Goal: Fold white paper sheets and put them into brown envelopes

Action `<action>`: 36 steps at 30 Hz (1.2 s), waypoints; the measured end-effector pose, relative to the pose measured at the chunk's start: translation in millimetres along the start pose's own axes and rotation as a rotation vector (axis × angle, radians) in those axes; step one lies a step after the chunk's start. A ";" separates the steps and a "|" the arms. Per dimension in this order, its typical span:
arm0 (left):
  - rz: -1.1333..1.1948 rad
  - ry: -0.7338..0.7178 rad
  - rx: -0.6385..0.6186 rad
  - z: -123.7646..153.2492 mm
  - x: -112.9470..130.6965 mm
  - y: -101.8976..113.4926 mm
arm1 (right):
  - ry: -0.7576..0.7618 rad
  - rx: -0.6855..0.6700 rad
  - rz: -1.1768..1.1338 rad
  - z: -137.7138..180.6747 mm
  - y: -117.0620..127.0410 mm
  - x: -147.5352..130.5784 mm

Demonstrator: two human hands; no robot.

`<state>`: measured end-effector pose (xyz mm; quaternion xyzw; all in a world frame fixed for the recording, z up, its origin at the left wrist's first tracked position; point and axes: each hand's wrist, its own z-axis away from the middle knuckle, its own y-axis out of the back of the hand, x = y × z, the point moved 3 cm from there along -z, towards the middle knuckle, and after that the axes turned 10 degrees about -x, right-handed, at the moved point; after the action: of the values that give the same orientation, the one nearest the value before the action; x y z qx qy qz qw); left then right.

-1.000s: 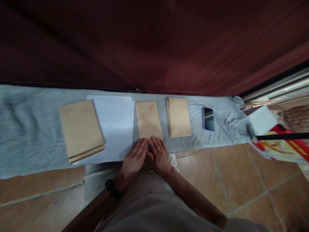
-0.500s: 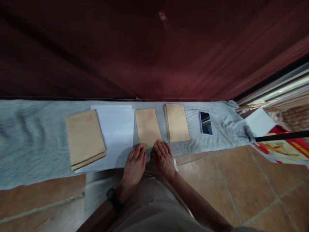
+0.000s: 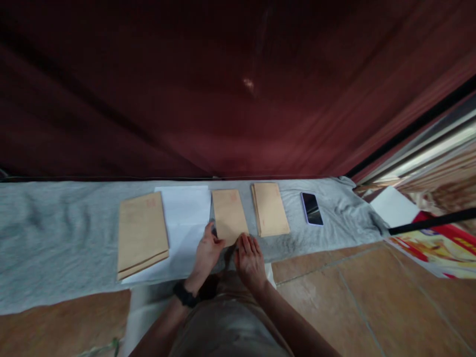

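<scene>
A brown paper envelope (image 3: 229, 213) with a faint red print lies in front of me on a grey cloth. My left hand (image 3: 207, 254) has its thumb on the envelope's near left corner, with fingers curled at the left side. A small dark patch beside those fingertips is too unclear to name. At the near right corner, my right hand (image 3: 250, 262) holds the edge, its fingers close together and the thumb partly hidden. A dark wristwatch (image 3: 185, 294) sits on my left wrist.
To the left, a stack of brown envelopes (image 3: 142, 230) overlaps white paper sheets (image 3: 188, 213). Another envelope stack (image 3: 270, 208) and a phone (image 3: 312, 208) lie right on the grey cloth (image 3: 55, 238). A dark red panel (image 3: 223, 144) rises behind. Tiled floor (image 3: 316, 292) shows below.
My left hand has gone from lying flat at the near edge to curling around the envelope's left corner. The right hand stays at its corner. The view has tilted up.
</scene>
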<state>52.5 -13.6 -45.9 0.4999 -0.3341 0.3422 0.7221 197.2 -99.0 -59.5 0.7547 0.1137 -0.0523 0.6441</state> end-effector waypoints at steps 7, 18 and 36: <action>0.473 -0.102 -0.240 6.5 47.7 -4.1 | -0.188 -0.149 -0.112 -21.1 28.8 1.7; -0.098 -0.533 0.084 -7.4 54.9 28.9 | -0.762 -0.266 -1.834 -19.4 19.5 8.9; -0.843 -0.705 -0.253 -137.9 43.7 -21.0 | -0.894 -0.762 -1.932 -12.1 5.9 14.3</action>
<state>113.0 118.9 -58.4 0.5839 -0.3648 -0.2062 0.6953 211.7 -86.4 -55.1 0.0187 0.4173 -0.7555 0.5047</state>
